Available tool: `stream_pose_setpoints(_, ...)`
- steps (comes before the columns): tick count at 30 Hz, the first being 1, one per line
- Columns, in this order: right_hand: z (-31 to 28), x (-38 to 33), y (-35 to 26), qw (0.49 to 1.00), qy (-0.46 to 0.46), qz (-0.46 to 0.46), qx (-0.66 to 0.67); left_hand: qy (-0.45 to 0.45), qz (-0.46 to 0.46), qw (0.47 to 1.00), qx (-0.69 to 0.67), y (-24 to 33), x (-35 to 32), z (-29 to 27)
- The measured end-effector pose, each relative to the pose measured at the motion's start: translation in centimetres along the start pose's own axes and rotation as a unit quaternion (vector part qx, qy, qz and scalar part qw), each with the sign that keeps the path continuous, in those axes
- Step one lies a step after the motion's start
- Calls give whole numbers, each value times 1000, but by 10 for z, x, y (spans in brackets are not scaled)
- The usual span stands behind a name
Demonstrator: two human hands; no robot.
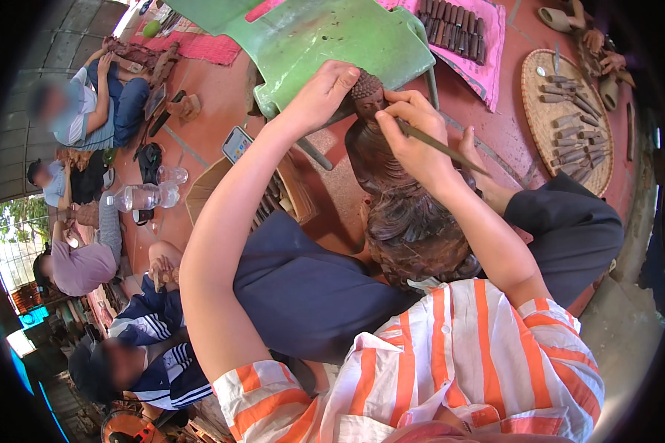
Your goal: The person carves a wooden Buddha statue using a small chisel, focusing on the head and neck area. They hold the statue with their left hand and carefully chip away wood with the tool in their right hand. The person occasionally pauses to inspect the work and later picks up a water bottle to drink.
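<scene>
Red-tiled floor point(222, 88) spreads under a busy workshop, with other people sitting low along the left side, each bent over a piece of their own. At the centre, a dark wooden carved statue point(380, 159) rests upright on the person's lap, its knobbly head at the top and its wide, rough base down against the dark trousers.

The left hand point(321, 92) grips the crown of the statue's head, fingers curled over it and closed tight on the wood. The right hand point(414, 133) pinches a thin carving tool point(440, 146) between thumb and fingers, held narrow like a pen, with its tip set against the face of the statue and its handle pointing away to the right.

Just behind the statue stands a green plastic chair point(332, 37). A round woven tray point(539, 88) lies on the floor at the upper right, holding a loose scatter of wooden-handled chisels point(573, 133). A second row of dark chisels point(454, 22) lies side by side on a pink cloth point(488, 74) near the top edge. To the left of the person's knee, an open cardboard box point(214, 184) holds more long tools, though they are too shadowed to tell apart. Beside it lie a phone point(236, 142) and two clear plastic bottles point(144, 196) on their sides.
</scene>
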State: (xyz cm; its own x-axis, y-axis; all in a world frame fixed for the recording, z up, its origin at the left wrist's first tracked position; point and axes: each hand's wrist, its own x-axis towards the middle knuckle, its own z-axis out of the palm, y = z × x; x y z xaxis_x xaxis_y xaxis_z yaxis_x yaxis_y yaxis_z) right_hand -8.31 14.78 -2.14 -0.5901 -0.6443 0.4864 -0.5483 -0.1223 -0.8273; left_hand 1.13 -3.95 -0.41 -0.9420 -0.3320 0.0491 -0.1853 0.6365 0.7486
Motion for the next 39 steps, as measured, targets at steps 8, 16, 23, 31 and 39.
stream_pose_setpoints(8,-3,4,7,1000,-23,6,15,0,-1,1000,-3,-3,1,0)
stream_pose_setpoints(16,-2,-1,6,999,-18,-28,20,-2,-10,1000,-5,0,-1,-2)
stream_pose_setpoints(23,-4,-1,4,998,-23,-49,-25,-1,-5,999,-36,8,4,1)
stream_pose_setpoints(31,-110,-37,34,940,-120,292,131,-23,21,999,37,-6,-16,6)
stream_pose_setpoints(39,-145,-105,53,929,-58,358,71,-51,-7,997,52,-1,-15,3)
